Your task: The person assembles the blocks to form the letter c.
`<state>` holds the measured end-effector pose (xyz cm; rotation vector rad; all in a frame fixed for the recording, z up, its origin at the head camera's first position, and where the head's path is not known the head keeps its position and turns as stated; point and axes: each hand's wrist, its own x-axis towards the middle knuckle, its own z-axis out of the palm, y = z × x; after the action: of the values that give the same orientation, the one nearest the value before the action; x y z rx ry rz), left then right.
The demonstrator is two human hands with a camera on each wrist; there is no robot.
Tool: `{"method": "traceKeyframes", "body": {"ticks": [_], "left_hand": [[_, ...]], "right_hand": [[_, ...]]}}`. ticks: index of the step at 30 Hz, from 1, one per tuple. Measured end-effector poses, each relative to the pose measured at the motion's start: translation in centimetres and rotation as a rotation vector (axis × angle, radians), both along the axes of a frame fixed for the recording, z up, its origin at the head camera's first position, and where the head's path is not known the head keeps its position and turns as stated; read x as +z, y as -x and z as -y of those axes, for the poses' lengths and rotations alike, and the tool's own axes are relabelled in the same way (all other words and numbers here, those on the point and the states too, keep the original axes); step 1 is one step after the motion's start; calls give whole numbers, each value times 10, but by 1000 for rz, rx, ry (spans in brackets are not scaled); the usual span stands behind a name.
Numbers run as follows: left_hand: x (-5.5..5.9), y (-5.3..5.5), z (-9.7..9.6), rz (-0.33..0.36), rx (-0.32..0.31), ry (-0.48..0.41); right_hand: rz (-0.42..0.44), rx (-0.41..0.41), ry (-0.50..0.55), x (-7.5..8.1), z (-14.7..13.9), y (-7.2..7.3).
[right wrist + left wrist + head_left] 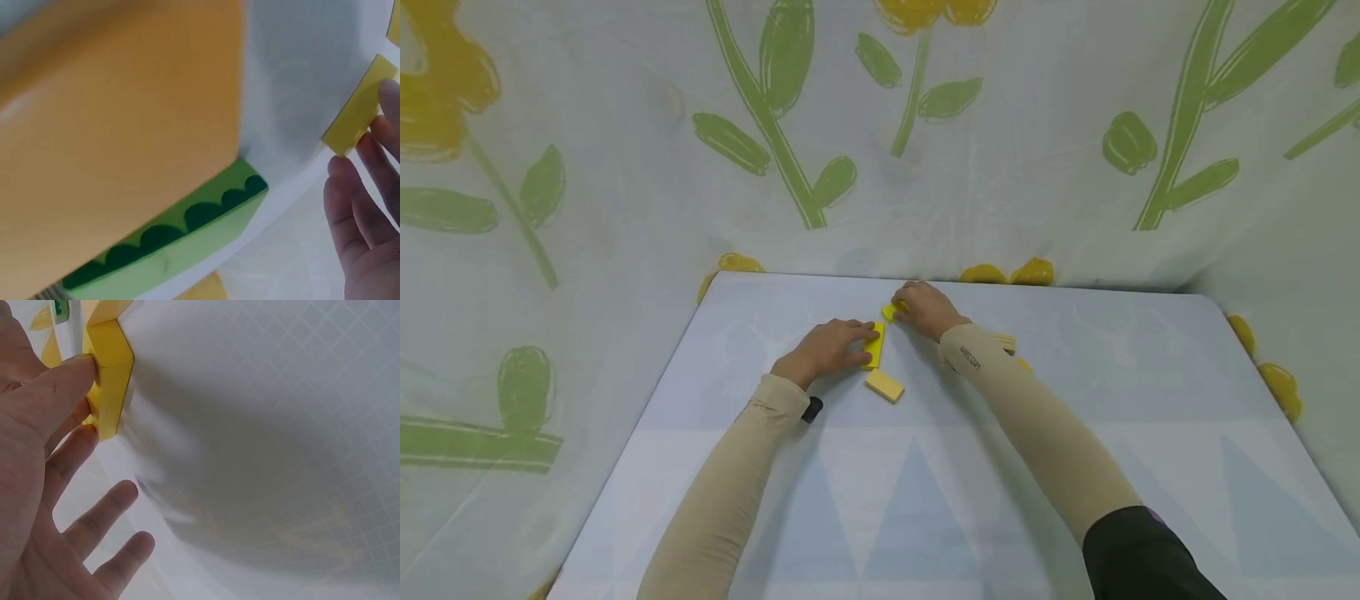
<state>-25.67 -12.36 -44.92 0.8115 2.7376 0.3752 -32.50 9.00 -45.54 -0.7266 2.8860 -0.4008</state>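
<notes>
My left hand (827,350) pinches an upright-edged yellow block (874,346) between thumb and fingers; its other fingers spread loose in the left wrist view. Just below that block in the head view lies a paler yellow block (885,386), whose end (106,309) meets it in the left wrist view. Farther back on the table, my right hand (925,308) holds another yellow block (889,313), partly covered by the fingers. The right wrist view shows this yellow block (359,109) between the thumb and fingers of the right hand (375,250).
Beside the right sleeve lie a striped pale piece (1003,342) and an orange piece (1025,365), both partly hidden. A blurred orange block (125,137) fills much of the right wrist view, with a scalloped green block (175,234) beside it. The white table's back edge (820,276) borders a flowered curtain.
</notes>
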Motion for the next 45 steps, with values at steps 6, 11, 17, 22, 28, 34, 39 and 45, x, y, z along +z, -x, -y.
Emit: {"method": "traceKeyframes", "body": {"ticks": [6, 11, 17, 22, 28, 34, 39, 45], "left_hand": [[1, 0, 0, -2, -10, -9], [0, 2, 0, -3, -6, -5], [-1, 3, -1, 10, 0, 0], [-2, 4, -1, -7, -12, 2], [-1, 4, 0, -9, -6, 4], [-1, 4, -1, -5, 5, 0], [-2, 4, -2, -6, 12, 3], [-4, 3, -2, -11, 23, 9]], "right_hand": [[55, -55, 24, 0, 5, 3], [78, -84, 43, 2, 7, 3], [107, -88, 42, 4, 9, -1], [101, -72, 45, 6, 10, -3], [107, -57, 56, 8, 14, -4], [107, -53, 42, 8, 15, -4], [109, -48, 42, 9, 15, -5], [117, -50, 52, 9, 15, -5]]}}
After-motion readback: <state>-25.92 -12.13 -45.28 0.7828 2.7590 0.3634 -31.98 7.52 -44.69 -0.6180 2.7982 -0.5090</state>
